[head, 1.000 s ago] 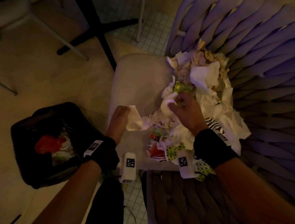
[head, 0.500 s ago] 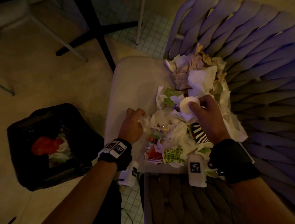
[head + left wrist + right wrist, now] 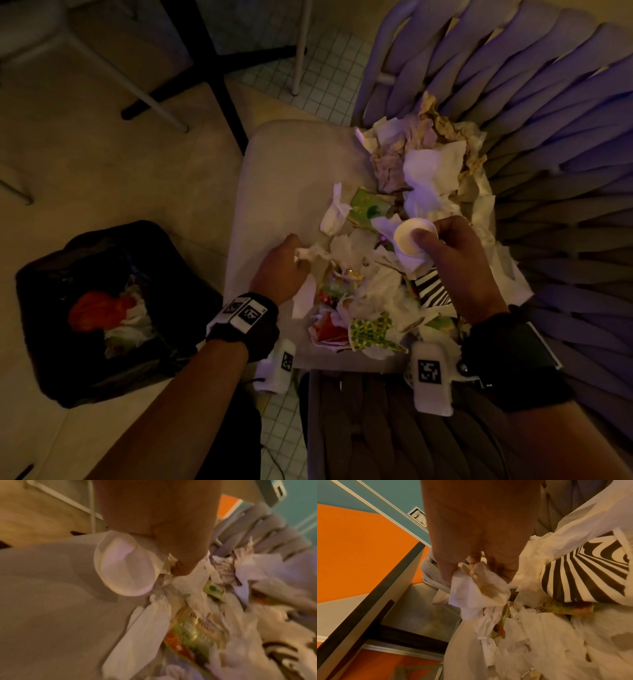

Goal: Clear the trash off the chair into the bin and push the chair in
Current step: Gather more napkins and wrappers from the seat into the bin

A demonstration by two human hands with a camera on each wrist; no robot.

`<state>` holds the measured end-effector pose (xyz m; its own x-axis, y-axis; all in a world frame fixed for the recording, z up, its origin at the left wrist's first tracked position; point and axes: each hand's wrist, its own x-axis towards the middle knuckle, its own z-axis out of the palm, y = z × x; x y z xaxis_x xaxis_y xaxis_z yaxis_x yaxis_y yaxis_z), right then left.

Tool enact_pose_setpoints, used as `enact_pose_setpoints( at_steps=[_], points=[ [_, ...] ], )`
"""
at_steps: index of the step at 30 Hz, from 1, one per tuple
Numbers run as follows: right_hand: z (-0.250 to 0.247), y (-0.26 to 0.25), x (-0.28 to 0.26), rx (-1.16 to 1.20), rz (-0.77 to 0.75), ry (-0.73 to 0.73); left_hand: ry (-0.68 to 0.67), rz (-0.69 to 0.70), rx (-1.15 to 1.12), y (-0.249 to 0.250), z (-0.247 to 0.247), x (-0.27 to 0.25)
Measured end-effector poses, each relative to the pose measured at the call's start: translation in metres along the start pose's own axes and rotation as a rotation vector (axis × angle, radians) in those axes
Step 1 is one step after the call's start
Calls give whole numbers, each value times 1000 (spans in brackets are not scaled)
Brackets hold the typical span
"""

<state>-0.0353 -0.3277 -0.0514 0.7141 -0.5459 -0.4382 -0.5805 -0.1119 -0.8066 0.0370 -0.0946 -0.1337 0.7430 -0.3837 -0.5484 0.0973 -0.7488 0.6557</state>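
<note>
Crumpled white napkins and wrappers cover the right half of the beige seat cushion (image 3: 291, 171) of a chair whose woven strap back (image 3: 548, 120) curves round the far and right sides. Among the trash pile (image 3: 376, 291) lie a green-printed wrapper (image 3: 368, 209), a black-and-white striped wrapper (image 3: 432, 289) and, at the near edge, a green-dotted scrap (image 3: 368, 330) beside something red.

At the middle of the pile, the right hand (image 3: 462, 260) pinches a small white paper cup (image 3: 412, 234) together with a bit of white tissue, thumb on the cup's near side, fingers curled round the far side; the right wrist view shows stained tissue (image 3: 477, 588) bunched at the fingertips.

To its left, the left hand (image 3: 284, 270) sits at the pile's left edge with its fingers curled on a crumpled white napkin (image 3: 310, 255). In the left wrist view (blurred) a round translucent lid or cup (image 3: 125, 566) shows just beside the fingers; whether they grip it I cannot tell.

On the tan floor left of the chair stands a bin with a black liner (image 3: 41, 308), holding red and white trash, well apart from both hands.
</note>
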Motion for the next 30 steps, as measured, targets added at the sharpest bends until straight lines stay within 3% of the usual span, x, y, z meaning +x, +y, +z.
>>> enact_pose_setpoints(
  at_steps=[3,6,13,20,22,27,30],
  points=[
    [2,0,-2,29,14,-13,65,0,-159,6,-10,-6],
    [6,-5,-6,111,58,-47,30,21,-166,-2,-11,-4],
    [30,-15,3,100,238,-284,-242,46,261,-34,2,-20],
    [102,-24,53,21,309,-335,-224,101,388,-35,8,-17],
    [117,-21,70,-110,293,-332,-215,22,247,-37,1,-17],
    [137,-20,87,-422,242,-305,-14,-132,-237,-39,-32,-19],
    [138,-20,85,-464,249,-283,35,-236,-481,-40,-48,-19]
  ],
)
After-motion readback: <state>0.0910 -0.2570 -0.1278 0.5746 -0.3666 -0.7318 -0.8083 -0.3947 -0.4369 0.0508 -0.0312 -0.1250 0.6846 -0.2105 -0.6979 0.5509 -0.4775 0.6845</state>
